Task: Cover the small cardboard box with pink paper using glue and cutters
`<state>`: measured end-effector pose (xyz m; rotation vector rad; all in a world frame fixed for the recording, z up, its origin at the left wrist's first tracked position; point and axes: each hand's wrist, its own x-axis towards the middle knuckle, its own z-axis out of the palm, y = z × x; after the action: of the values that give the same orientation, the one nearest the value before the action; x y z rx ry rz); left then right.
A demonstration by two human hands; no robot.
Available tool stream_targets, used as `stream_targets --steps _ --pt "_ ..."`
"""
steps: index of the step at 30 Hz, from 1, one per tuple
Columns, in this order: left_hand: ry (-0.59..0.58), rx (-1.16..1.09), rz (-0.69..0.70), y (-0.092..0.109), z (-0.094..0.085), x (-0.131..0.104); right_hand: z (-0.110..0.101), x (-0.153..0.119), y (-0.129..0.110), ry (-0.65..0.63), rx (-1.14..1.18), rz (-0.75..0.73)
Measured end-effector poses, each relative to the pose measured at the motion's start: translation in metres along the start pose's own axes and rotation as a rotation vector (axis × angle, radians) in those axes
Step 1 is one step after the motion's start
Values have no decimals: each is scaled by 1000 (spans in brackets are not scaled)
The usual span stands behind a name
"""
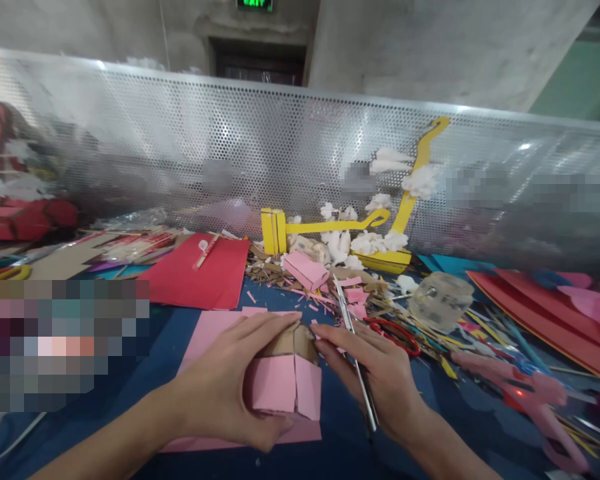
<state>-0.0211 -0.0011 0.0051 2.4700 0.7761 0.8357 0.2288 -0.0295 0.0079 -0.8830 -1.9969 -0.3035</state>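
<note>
A small cardboard box [287,385], partly covered in pink paper, stands on a pink sheet [207,340] over the dark blue table. My left hand [230,373] is wrapped round its left side, thumb at the near edge and fingers at the far edge. My right hand [373,363] holds a slim silver metal tool [356,363], which looks like a craft knife, slanting across the palm. The thumb and index fingertip of that hand are at the box's far right corner. Whether they touch it is hard to tell.
Red sheets [205,273] lie at the back left. Paper scraps, a pink folded piece [306,270], red-handled scissors [397,333] and a clear container [441,301] are behind. A pink glue gun [525,393] lies right. Yellow hooked shapes [275,232] lean near the perforated metal screen [180,147].
</note>
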Motion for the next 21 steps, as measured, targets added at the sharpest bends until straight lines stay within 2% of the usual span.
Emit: stream_targets --steps 8,11,17,21 --pt "-67 53 -33 7 -3 3 -5 -5 8 -42 -234 -263" --pt "-63 45 -32 5 0 1 -4 -4 4 -4 -221 -227" --pt "-38 24 -58 -1 4 -2 -3 4 -8 50 -38 -25" --pt "-50 5 -55 4 1 2 -4 7 -10 76 -46 -50"
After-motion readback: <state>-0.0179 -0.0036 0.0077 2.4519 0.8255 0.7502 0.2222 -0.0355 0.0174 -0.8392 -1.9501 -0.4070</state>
